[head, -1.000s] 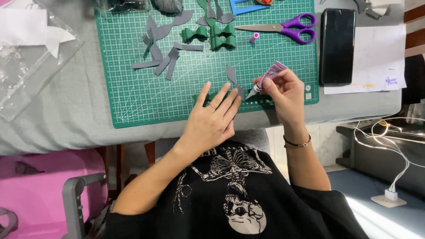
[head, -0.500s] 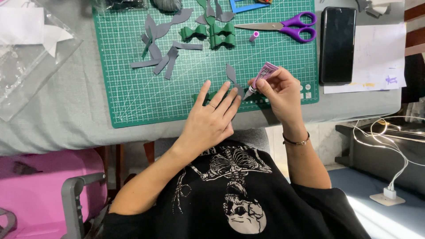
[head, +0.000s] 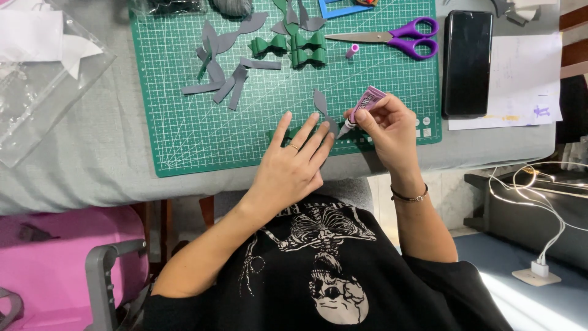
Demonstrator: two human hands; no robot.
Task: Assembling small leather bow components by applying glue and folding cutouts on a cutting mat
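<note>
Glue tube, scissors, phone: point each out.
glue tube [head: 366, 102], head view, on its purple body.
scissors [head: 407, 37], head view, on the purple handles.
phone [head: 468, 61], head view, middle of the dark screen.

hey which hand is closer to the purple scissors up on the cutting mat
Right. The right hand, holding a small purple glue tube, sits just below the purple scissors. The left hand lies flat on the green cutting mat, lower and further left of them.

A grey-covered bench [head: 73, 178] fills the top. A pink chair [head: 55, 263] sits at eight o'clock; white cables [head: 551, 214] and sunlit floor [head: 527, 300] at four.
</note>
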